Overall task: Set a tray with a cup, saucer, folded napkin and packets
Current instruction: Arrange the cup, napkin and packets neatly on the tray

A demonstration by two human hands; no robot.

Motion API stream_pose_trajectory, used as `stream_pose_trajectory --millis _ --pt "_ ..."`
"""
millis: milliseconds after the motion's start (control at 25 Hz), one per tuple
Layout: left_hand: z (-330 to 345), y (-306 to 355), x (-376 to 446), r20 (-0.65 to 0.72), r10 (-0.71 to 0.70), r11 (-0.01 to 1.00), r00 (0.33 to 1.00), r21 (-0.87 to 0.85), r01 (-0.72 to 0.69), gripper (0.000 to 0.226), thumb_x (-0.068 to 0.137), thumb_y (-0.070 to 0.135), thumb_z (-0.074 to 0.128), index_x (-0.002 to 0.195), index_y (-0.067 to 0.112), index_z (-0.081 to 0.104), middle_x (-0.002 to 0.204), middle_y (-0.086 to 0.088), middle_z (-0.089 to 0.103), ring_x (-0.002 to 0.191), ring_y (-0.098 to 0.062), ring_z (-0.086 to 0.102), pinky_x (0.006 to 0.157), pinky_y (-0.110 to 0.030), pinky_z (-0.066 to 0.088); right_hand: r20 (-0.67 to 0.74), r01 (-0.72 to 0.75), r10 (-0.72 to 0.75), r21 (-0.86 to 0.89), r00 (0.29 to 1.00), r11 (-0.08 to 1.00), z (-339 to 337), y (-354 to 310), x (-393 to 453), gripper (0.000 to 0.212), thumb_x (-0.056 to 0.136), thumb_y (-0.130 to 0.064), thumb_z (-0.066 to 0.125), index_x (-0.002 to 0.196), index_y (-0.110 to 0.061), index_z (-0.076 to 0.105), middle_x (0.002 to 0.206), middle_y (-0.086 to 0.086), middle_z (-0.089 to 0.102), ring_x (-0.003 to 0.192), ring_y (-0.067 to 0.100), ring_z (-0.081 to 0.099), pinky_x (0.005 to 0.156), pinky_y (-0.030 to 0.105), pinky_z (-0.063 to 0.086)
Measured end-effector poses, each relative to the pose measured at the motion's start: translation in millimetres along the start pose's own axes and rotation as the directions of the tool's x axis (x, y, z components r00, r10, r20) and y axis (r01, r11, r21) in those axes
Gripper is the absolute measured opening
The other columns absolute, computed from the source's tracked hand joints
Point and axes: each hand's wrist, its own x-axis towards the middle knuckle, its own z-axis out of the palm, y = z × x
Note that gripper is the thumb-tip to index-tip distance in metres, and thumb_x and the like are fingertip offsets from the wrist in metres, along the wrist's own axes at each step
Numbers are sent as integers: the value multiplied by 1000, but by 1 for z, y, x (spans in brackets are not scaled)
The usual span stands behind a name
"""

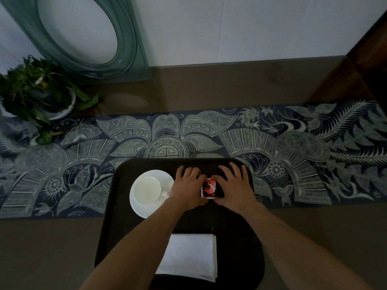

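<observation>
A: Head cam, looking down: dark tray [240, 237] sits on the table, its far end over a blue patterned runner [293, 143].

B: Cup & saucer?

A: White cup [146, 189] stands upright on the white saucer [144, 210], far-left part of the tray. Cup handle points right, twd the left hand [187, 187].

B: Napkin?

A: Folded white napkin [189, 257] lies flat at the near end of the tray, between the two forearms.

B: Hands?

A: Both are on the far-middle of the tray, pressed in from either side on the packets [209, 188], red/white/black print. Left hand's fingers curl around the packets' left edge; right hand [234, 185] has thumb against the right edge, other fingers spread flat on the tray. Both touch the packets. Can't tell how many packets there are.

B: Anything else?

A: Potted plant [35, 97] far left on the table, a greenish glass piece w/ an oval opening [134, 49] leaning at the wall behind it.
</observation>
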Motion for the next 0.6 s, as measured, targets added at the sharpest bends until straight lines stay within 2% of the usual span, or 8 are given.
stream_pose_trajectory --millis 160,600 --pt "-3 2 1 10 25 998 1000 53 -26 76 70 57 67 135 23 46 136 -4 43 130 -27 35 116 -54 10 -15 6 -6 8 1000 1000 0 -3 0 67 73 -52 67 134 -32 46 154 3 26 146 33 4 117 57 -4" --pt "-3 -2 -11 -1 25 993 1000 119 -25 71 72 58 64 131 21 49 135 -6 45 130 -29 37 116 -57 8 -24 12 -11 16 1000 1000 7 -17 -7 72 73 -52 68 138 -32 43 153 2 30 146 32 8 117 57 -3"
